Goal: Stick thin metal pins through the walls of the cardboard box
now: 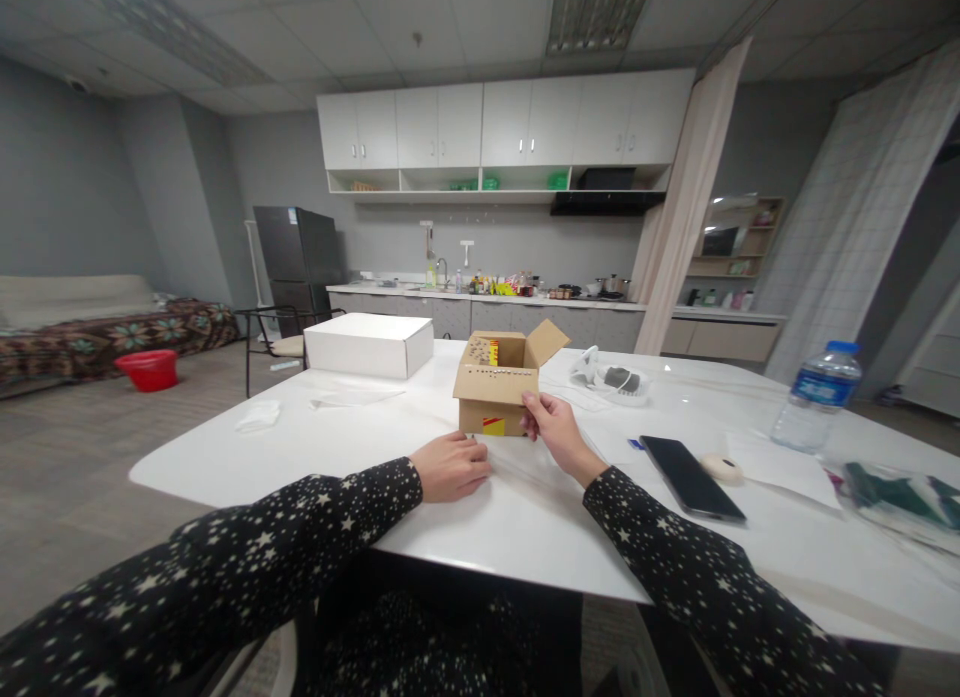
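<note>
A small brown cardboard box (491, 417) with red and yellow print stands on the white table, its top flaps raised or folded outward. My right hand (559, 429) is closed on the right end of its front flap, thumb on top and fingers below. Just in front of the box, my left hand (452, 467) rests on the tabletop, knuckles up and fingers curled together. A tiny dark tip shows by its fingertips, and whatever lies under the fingers is hidden. How much is inside the box cannot be seen.
A white box (367, 343) and crumpled tissue (259, 415) lie to the left. On the right are a black phone (691, 477), a round beige object (721, 467), a water bottle (817, 397), a plastic bag (904, 497) and a white device with cable (616, 379).
</note>
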Demonstrator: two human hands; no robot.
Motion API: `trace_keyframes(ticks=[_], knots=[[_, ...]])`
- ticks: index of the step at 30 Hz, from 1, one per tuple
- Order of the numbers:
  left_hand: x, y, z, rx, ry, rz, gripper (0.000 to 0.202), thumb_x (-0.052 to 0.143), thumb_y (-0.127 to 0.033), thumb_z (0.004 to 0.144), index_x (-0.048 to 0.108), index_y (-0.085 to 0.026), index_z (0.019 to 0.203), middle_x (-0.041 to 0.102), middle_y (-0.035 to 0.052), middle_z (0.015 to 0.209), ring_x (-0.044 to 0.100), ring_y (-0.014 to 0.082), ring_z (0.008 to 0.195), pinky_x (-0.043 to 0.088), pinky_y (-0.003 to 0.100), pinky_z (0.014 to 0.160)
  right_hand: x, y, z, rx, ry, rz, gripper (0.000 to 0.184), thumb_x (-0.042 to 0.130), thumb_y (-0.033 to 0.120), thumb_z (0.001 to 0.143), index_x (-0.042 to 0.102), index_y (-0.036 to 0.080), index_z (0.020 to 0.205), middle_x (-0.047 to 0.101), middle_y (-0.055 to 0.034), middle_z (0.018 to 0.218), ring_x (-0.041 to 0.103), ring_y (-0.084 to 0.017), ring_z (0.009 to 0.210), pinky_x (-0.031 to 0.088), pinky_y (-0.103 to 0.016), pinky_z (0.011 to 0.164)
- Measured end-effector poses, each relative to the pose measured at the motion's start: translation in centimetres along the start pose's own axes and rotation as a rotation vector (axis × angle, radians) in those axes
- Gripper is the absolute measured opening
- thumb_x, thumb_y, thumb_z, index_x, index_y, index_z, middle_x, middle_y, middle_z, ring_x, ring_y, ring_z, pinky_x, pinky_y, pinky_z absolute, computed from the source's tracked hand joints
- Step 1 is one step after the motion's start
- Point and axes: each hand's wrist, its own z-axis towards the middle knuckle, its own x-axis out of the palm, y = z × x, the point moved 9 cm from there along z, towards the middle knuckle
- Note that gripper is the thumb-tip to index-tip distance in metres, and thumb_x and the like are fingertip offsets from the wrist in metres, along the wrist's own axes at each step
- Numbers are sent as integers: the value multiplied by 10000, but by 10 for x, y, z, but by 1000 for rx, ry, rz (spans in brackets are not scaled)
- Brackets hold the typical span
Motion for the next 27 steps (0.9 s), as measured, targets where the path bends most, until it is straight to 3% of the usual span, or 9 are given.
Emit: trace_keyframes(ticks=[7,14,21,27], knots=[[-8,-4,0,44,-55,17,143,512,-284,891,587,-185,820,614,32,819,562,157,743,394,331,723,0,3,-1,6,-5,8,509,653,673,727,545,180,666,589,-3,539,459,-94,407,354,-225,395],[-29,-7,10,125,-94,29,122,520,-273,875,578,-189,809,601,44,802,538,164,736,368,334,702,0,1,-1,2,-7,-6,509,640,680,734,542,186,659,589,-7,541,460,-99,415,356,-229,400],[-51,6,22,133,-147,69,130,481,-235,892,583,-184,831,608,56,838,536,172,785,374,333,749,2,-1,-2,-1,0,3,487,639,653,756,543,183,669,579,3,531,454,-95,410,349,-229,405],[-68,32,40,57,-157,99,156,465,-248,902,602,-177,916,607,55,858,542,163,773,371,325,751,1,-3,-1,7,-5,5,488,644,654,747,551,183,663,582,0,529,458,-99,414,354,-231,402]])
